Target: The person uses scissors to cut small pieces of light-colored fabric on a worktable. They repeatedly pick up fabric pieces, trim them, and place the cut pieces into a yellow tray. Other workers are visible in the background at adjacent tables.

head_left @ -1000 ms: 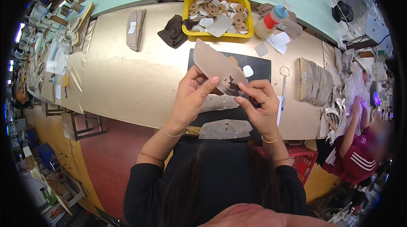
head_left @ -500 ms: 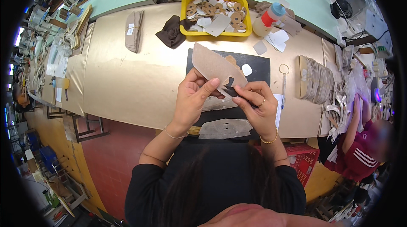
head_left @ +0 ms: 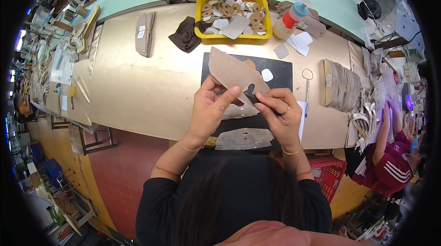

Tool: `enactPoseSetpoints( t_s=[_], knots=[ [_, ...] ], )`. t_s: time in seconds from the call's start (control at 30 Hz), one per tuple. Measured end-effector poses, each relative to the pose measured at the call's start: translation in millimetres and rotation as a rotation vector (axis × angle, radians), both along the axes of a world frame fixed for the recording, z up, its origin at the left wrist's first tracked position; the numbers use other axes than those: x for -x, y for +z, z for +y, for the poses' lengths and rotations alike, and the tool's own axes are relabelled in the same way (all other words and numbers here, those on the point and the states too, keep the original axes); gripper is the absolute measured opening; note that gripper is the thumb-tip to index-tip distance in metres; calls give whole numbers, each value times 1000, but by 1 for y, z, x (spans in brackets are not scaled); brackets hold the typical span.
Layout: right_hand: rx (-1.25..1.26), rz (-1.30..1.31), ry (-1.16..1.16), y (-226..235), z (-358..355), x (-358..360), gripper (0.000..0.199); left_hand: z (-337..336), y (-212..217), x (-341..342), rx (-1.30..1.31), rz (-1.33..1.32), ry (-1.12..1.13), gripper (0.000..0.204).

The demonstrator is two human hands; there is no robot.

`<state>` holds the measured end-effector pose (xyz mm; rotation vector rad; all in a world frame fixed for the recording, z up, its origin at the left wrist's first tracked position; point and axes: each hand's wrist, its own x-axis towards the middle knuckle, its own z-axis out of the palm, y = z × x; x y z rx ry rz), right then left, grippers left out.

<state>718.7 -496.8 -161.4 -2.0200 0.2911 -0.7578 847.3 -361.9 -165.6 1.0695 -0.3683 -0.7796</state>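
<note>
A flat beige cut piece (head_left: pixel 232 69) with a notch in its lower edge is held up, tilted, over the black mat (head_left: pixel 282 69). My left hand (head_left: pixel 211 103) is closed on its near edge, thumb on top and fingers beneath. Against the notch, my right hand (head_left: pixel 280 105) pinches a small, narrow dark thing (head_left: pixel 251 98) between thumb and fingers; its kind is partly hidden. Below the hands lie grey-beige shaped pieces (head_left: pixel 243 139) and, on the mat, a small white patch (head_left: pixel 267 75).
Behind the mat stands a yellow tray (head_left: pixel 234 39) heaped with small patches, beside a red-banded bottle (head_left: pixel 289 20). A dark cloth (head_left: pixel 185 34) and tied pieces (head_left: pixel 144 34) lie left. Bundled pieces (head_left: pixel 342 85) and a pen (head_left: pixel 307 99) lie right. Another person (head_left: pixel 390 163) is at far right.
My right fingers have shifted slightly at the notch, and the dark thing now shows as a narrower strip. The beige piece has barely moved.
</note>
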Motion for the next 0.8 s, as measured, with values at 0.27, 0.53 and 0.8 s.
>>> enactPoseSetpoints(
  t_s=[0.27,0.53,0.8],
  knots=[
    [-17,2,12,0,-1,1,27,1,-2,3,-9,-19,20,37],
    [-28,-73,-120,-5,-13,11,26,6,1,9,-92,-128,175,43],
    [-209,-89,-317,-16,-28,27,27,35,4,17,-444,-1108,-160,27]
  ],
)
